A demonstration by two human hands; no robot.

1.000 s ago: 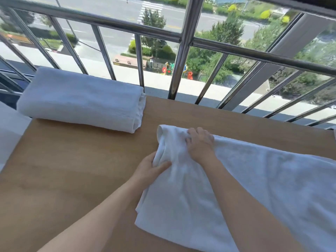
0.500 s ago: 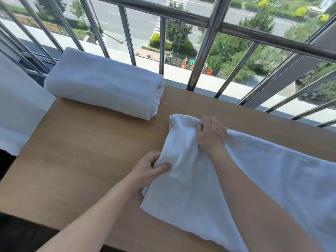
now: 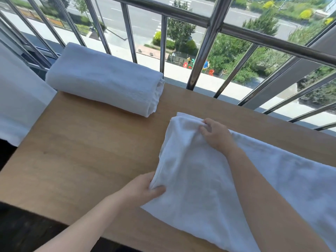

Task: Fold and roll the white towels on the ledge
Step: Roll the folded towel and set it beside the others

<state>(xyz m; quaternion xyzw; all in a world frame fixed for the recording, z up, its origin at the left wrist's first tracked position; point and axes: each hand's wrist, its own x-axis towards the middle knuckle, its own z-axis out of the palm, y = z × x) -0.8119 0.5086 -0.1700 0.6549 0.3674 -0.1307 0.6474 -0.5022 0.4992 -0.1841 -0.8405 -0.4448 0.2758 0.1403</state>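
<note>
Left hand slid nearer — right hand pinches towel.

I see an upper-floor spot by a window, prob. a room in a bldg over town: wood ledge w/ steel railing behind it; road, trees & playground far below. Towel roll hints at lodging.
</note>
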